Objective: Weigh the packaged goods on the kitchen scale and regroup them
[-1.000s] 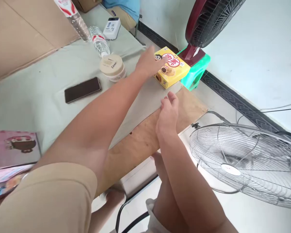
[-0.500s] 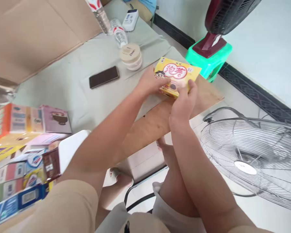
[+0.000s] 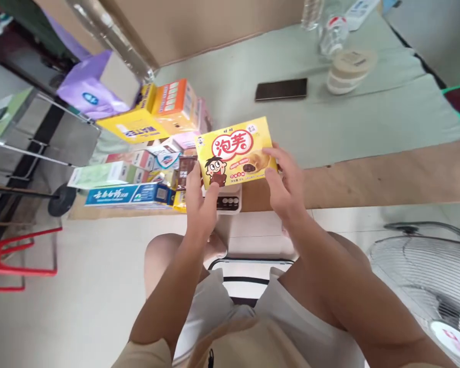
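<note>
Between my two hands I hold a yellow box of cream puffs point(image 3: 234, 151), its printed front with red lettering and a cartoon figure facing up at me. My left hand point(image 3: 202, 202) grips its lower left corner, thumb on the front. At the right edge, my right hand point(image 3: 285, 181) has its thumb and fingers around the box. Partly hidden beneath the box is a white kitchen scale point(image 3: 230, 203) with a black button panel, at the table's front edge. Left of the box stand several packed cartons, among them a blue toothpaste box point(image 3: 126, 197).
A black phone point(image 3: 281, 89), a cream jar point(image 3: 348, 71) and a clear bottle point(image 3: 334, 35) are on the cloth-covered table point(image 3: 230, 71). A purple pack point(image 3: 99, 87) rests atop the cartons. A fan point(image 3: 429, 276) stands at the right, a red stool point(image 3: 19, 255) at the left.
My view has swung left, bringing the carton stack and scale into sight. Both hands have carried the yellow box left, from near the table's right end to beside the cartons.
</note>
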{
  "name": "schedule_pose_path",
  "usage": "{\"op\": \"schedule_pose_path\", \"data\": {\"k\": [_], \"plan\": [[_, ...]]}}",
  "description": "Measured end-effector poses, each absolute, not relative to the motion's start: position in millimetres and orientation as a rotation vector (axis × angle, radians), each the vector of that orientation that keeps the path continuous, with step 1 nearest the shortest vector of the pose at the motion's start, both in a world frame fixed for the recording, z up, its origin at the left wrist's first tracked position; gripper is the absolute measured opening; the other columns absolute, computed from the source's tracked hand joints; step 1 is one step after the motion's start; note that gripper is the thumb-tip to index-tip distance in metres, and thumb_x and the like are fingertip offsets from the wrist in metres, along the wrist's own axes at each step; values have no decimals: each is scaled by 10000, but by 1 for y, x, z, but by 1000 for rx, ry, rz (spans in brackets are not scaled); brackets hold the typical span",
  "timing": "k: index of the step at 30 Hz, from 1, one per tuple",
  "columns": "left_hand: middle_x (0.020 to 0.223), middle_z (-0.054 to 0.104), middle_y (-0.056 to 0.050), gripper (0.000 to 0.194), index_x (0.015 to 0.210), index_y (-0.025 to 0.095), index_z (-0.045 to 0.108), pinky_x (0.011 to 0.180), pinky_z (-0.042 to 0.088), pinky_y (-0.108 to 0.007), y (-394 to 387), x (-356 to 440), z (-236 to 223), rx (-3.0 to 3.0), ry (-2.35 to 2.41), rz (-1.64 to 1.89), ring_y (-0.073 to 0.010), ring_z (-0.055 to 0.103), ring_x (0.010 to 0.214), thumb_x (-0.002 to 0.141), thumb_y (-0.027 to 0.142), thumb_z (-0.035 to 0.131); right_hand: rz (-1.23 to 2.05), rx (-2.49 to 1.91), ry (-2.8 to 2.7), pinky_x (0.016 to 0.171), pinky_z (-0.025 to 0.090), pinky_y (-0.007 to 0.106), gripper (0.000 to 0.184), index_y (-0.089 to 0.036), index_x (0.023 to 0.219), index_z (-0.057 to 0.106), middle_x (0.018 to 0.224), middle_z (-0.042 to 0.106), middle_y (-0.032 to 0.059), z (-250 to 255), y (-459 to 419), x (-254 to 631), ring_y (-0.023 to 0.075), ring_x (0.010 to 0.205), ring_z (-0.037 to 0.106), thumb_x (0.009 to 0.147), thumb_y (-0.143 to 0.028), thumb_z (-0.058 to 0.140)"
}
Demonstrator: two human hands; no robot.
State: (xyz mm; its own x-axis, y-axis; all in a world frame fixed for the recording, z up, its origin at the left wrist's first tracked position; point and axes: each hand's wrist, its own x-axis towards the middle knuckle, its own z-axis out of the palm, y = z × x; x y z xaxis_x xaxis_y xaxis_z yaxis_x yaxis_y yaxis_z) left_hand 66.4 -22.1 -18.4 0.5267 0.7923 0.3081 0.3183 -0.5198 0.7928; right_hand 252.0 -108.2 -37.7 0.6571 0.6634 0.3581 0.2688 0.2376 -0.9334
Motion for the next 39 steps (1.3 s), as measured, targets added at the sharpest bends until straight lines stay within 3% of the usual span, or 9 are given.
{"op": "schedule_pose_path", "data": {"k": [2,5,10,14,20,25,29,36,39], "plan": [[1523,620,-87,553,1513,354,556,1270,433,-599,-14,49,-20,1999,1133,944,-362,539,1489,1032,625,536,390,-1446,-878,1183,513,498,294,-274,1191,720,1398,715,94,-41,-99,236,278,1386,626,923,-349,623],[1481,677,-122,557,1442,259,628,1241,466,-569,-7,42,-17,1908,1267,898,-361,605,1427,1004,601,590,445,-1555,-861,1123,535,512,324,-269,1195,703,1354,712,106,-45,-89,225,273,1262,662,894,-375,642],[1600,580,-170,670,1504,209,565,1298,401,-551,-5,31,-20,1913,1349,865,-367,509,1529,951,573,667,470,-1653,-729,1027,561,493,376,-265,1241,631,1333,691,101,-41,-84,228,255,1169,663,886,-385,592],[1501,645,-191,638,1498,187,539,1237,450,-587,-8,22,-23,1907,1296,887,-360,590,1431,965,526,631,597,-1676,-645,1011,580,454,402,-294,1290,604,1431,638,91,-35,-81,230,233,1167,669,914,-430,566],[1500,633,-211,620,1487,157,506,1228,465,-573,0,45,-10,2063,1061,859,-356,596,1428,989,522,564,730,-1503,-570,961,614,443,589,-296,1357,521,1467,626,92,-42,-68,234,242,1150,700,824,-461,711],[1615,530,-185,620,1485,231,482,1289,402,-517,21,75,4,2264,784,1002,-334,466,1564,1013,630,513,398,-1350,-420,948,625,458,469,-311,1309,461,1366,643,76,-52,-40,274,225,1150,720,878,-379,634],[1510,577,-183,497,1419,240,490,1236,447,-527,27,83,-7,2223,755,1059,-321,523,1489,1050,572,465,306,-1366,-343,903,637,467,351,-291,1195,420,1316,639,100,-62,-9,303,227,1108,747,915,-430,580],[1351,595,-165,362,1308,237,526,1132,513,-515,20,76,-28,2122,838,1089,-310,584,1342,1013,446,539,324,-1510,-441,1017,605,498,456,-284,1268,524,1333,657,90,-75,15,298,247,1212,714,928,-576,606],[1326,597,-166,319,1275,233,546,1117,521,-505,20,69,-23,2101,836,1126,-301,595,1312,1009,409,546,384,-1548,-452,1139,540,533,376,-284,1221,612,1301,694,59,-72,24,293,245,1261,687,938,-531,599]]}}
